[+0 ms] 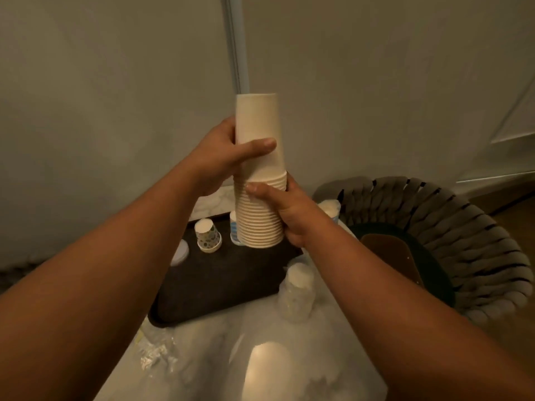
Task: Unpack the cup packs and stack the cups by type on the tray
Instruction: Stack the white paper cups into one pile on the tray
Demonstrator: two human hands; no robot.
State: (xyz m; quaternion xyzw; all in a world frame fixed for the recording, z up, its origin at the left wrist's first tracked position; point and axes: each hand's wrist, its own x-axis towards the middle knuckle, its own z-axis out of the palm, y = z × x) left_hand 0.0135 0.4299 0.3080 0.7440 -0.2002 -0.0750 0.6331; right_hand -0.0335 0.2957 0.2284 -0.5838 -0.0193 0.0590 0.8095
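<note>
I hold a tall stack of plain cream paper cups (pixel 258 180) upside down above the dark tray (pixel 220 282). My left hand (pixel 223 157) grips the top cup of the stack. My right hand (pixel 289 209) grips the ribbed rims lower down. On the tray stand a short stack of patterned cups (pixel 207 235) and a blue-striped stack (pixel 234 231), partly hidden behind the cream stack. A flat white lid (pixel 180 251) lies at the tray's left edge.
A wrapped pack of white cups (pixel 296 293) stands on the marble table (pixel 220 357) right of the tray, another pack (pixel 330 208) behind my right hand. Crumpled clear plastic (pixel 153 351) lies front left. A woven chair (pixel 451 244) stands at right. The wall is close behind.
</note>
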